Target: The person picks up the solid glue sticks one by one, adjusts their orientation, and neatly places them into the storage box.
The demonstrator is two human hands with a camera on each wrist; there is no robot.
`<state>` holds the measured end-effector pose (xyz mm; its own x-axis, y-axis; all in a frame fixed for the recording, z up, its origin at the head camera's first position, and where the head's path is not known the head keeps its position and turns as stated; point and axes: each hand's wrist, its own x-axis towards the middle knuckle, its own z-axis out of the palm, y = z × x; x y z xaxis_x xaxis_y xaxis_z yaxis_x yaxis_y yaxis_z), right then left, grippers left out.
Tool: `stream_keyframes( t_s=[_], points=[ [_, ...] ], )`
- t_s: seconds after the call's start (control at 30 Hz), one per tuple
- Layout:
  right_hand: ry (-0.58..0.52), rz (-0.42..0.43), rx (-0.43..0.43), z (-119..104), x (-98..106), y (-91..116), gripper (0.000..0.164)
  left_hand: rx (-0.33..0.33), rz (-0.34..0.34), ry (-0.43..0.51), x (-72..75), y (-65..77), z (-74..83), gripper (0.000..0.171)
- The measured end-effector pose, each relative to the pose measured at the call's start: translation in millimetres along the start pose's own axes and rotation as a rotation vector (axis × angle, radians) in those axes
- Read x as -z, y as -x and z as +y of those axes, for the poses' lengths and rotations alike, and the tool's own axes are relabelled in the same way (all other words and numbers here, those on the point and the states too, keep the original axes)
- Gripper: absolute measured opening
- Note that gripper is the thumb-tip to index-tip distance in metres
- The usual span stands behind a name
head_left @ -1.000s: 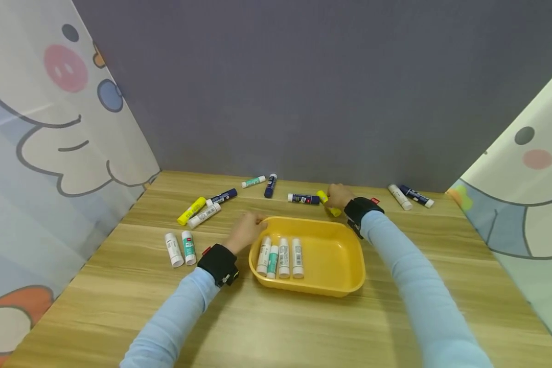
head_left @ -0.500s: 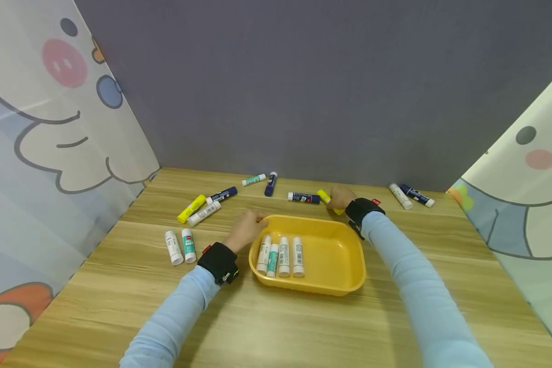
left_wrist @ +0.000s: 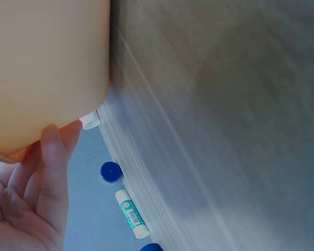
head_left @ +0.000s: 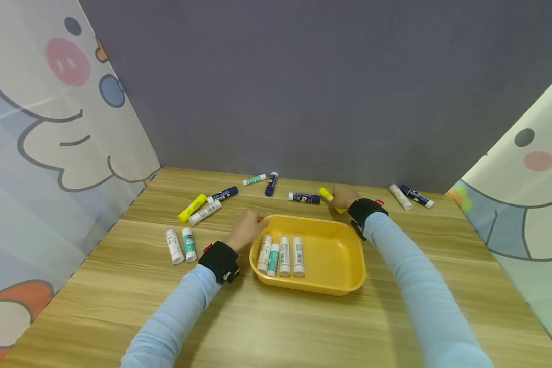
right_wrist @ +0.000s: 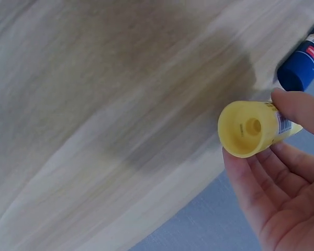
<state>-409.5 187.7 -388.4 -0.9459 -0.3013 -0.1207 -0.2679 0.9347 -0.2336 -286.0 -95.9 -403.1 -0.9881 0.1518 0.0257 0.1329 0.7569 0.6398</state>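
Observation:
My left hand (head_left: 245, 230) grips the left back corner of the yellow tray (head_left: 333, 258), thumb and fingers pinching its rim in the left wrist view. In the tray, three white glue sticks (head_left: 283, 256) and a teal-labelled one (head_left: 273, 260) lie side by side at the left end. Behind the tray's right back corner, my right hand (head_left: 345, 196) holds a yellow glue stick (head_left: 325, 194) between thumb and fingers. The right wrist view shows the hollow base of this yellow glue stick (right_wrist: 246, 129) facing the camera. A blue glue stick (head_left: 304, 198) lies just left of it.
Left of the tray lie a white glue stick (head_left: 175, 247), a teal one (head_left: 189, 245) and a cluster with another yellow one (head_left: 192, 208). More glue sticks (head_left: 271, 184) lie along the grey back panel (head_left: 276, 92). A white (head_left: 400, 197) and a blue one (head_left: 416, 196) are far right.
The right hand has shifted very slightly to the right with the yellow glue stick in its fingers. The left hand and the tray stay in place.

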Motion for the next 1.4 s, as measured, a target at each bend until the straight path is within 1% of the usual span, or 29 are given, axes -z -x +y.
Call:
stream_keyframes(
  t_s=[0.3, 0.5, 0.53, 0.63, 0.8, 1.0, 1.17, 1.23, 1.4],
  points=[
    [-0.035, 0.041, -0.021, 2.4, 14.9, 7.2, 0.027, -0.021, -0.007, 0.007, 1.7, 1.2, 4.2, 0.029],
    [-0.016, 0.097, 0.022, 0.0, 26.1, 17.1, 0.039, -0.028, 0.002, 0.003, 2.6, 0.1, 3.1, 0.029],
    [-0.013, 0.102, 0.03, -1.2, 27.8, 19.4, 0.04, -0.032, 0.003, 0.0, 2.5, -0.1, 2.6, 0.029],
    [-0.003, 0.112, 0.041, -6.1, 33.5, 27.3, 0.036, -0.029, -0.007, 0.001, 1.9, -0.7, 1.1, 0.03],
    [-0.006, 0.145, 0.053, -17.5, 44.7, 41.2, 0.033, -0.01, -0.026, 0.002, 2.2, -1.6, -1.2, 0.031],
    [-0.028, 0.163, 0.061, -27.4, 55.9, 51.1, 0.039, -0.012, -0.019, 0.01, 3.1, -1.4, -4.0, 0.031],
    [-0.079, 0.151, 0.053, -35.6, 62.5, 63.6, 0.043, -0.02, -0.002, -0.004, 3.1, -0.3, -4.6, 0.03],
    [-0.123, 0.137, 0.041, -38.8, 65.6, 71.2, 0.044, -0.015, -0.003, -0.008, 2.1, -0.5, -4.2, 0.03],
    [-0.279, 0.074, -0.002, -47.5, 70.9, 88.2, 0.051, -0.005, -0.014, 0.004, 2.0, -1.4, -2.9, 0.03]
  ],
)
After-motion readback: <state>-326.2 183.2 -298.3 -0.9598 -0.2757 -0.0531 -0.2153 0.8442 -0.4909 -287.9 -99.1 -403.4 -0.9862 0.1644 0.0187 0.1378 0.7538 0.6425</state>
